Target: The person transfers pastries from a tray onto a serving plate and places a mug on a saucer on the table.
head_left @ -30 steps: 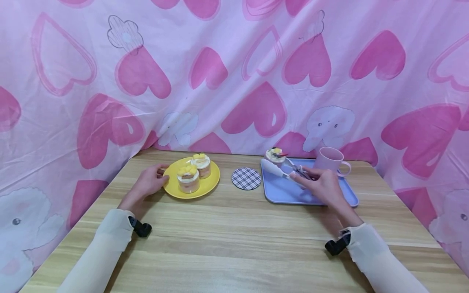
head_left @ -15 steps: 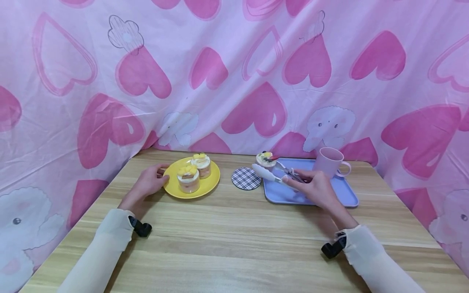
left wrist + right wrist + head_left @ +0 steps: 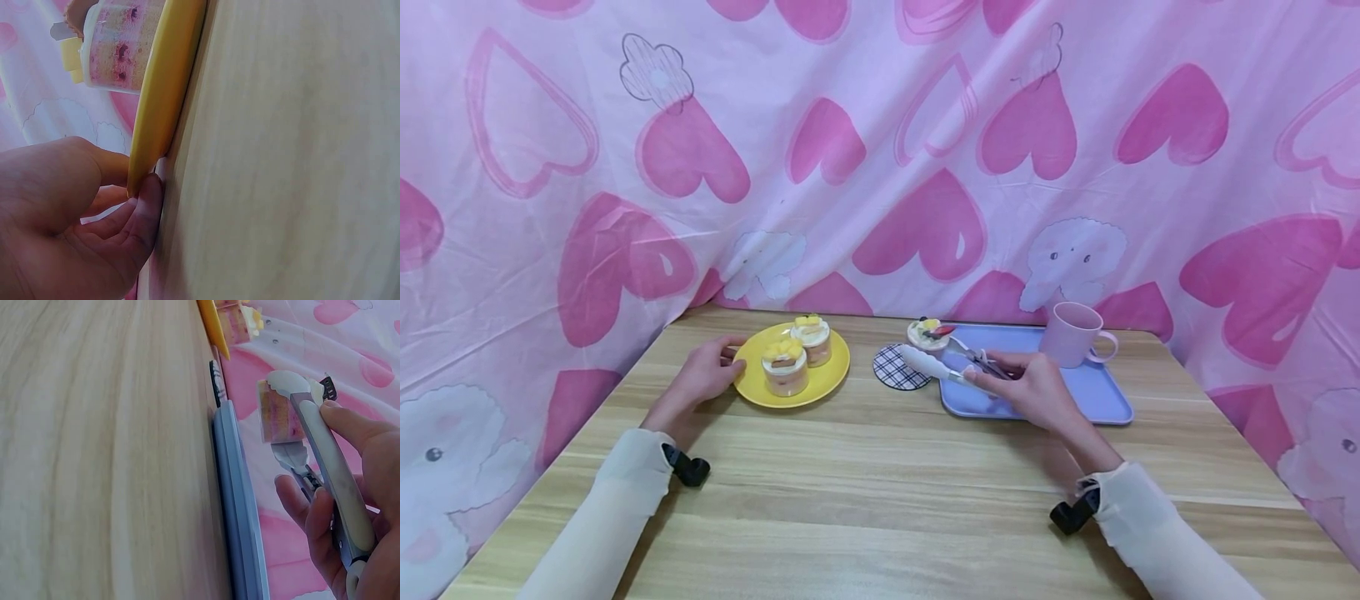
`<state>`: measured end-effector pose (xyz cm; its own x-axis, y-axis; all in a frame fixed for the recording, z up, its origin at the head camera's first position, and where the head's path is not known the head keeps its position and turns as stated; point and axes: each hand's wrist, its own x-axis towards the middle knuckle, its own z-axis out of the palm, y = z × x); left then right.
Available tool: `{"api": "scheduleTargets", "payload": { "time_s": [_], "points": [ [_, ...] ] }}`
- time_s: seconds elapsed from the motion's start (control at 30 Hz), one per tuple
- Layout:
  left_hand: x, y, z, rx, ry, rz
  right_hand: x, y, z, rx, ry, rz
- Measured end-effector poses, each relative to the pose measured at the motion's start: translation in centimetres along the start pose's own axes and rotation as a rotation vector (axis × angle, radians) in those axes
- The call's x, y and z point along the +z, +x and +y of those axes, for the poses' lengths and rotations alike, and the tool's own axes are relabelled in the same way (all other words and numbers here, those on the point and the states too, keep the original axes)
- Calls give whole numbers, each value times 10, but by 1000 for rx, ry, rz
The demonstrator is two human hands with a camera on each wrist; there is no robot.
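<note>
While left fingers (image 3: pixel 142 215) pinch plate (image 3: pixel 825 379), right fingers (image 3: pixel 319 519) grip tongs (image 3: pixel 336 472) clamping cake (image 3: pixel 278 415) beyond them.

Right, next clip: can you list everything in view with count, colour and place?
Plate: 1, yellow, table's left
Plated dessert cups: 2, pink layers, yellow-and-white tops, on the plate
Coaster: 1, white with dark checks, between plate and tray
Held dessert cup: 1, pink-and-tan layers, white top with yellow and red, gripped by the tongs
Tongs: 1, white and silver, in the right hand
Tray: 1, periwinkle blue, table's right
Mug: 1, pink, on the tray
Table: 1, light wood, under everything
Cloth: pink, heart print, behind the table
Left hand: 1, bare, pinching the plate's rim
Right hand: 1, bare, holding the tongs
Sleeves: 2, cream, on both arms
Wrist devices: 2, black, at the cuffs
</note>
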<state>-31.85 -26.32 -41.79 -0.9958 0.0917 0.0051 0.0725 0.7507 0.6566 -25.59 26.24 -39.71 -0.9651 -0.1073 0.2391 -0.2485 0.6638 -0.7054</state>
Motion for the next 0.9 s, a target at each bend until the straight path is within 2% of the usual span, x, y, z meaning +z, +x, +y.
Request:
{"api": "scheduleTargets", "payload": {
  "time_s": [0.27,0.77,0.9],
  "points": [
    [1,1,-2,0,9,0,10,2,-6,11,12,-22],
    [1,3,-5,6,-5,9,26,4,-20,-38,23,-53],
    [2,3,-5,-10,-12,0,33,6,-22,-45,31,-61]
  ]
}}
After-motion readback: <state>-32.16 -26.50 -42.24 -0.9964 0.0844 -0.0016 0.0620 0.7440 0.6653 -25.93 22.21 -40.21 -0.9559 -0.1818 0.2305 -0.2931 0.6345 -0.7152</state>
